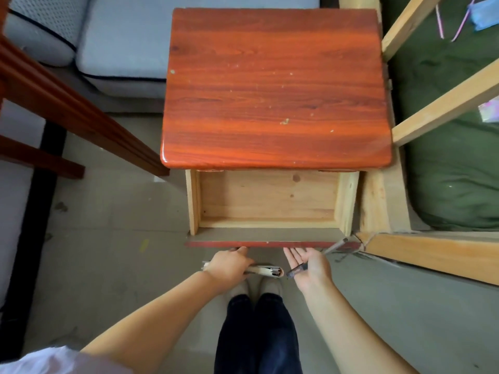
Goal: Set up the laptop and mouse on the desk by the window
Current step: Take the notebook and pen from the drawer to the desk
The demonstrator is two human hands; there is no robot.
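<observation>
No laptop or mouse is in view. A small red-brown wooden desk [275, 87] stands in front of me. Its pale wooden drawer [268, 201] is pulled out and holds nothing. My left hand [229, 265] is just below the drawer's red front edge [270, 243], gripping a whitish rolled bundle [266, 271]. My right hand [310, 265] is palm up beside it, fingers spread. A dark pen [297, 269] lies across its palm, and the pen's grey end reaches toward the drawer's right corner.
A grey sofa cushion [121, 49] sits at the back left. A dark red wooden frame [67, 103] runs along the left. On the right is a pale timber frame [432, 117] over a green padded mat [453, 171]. I stand on a grey floor [121, 225].
</observation>
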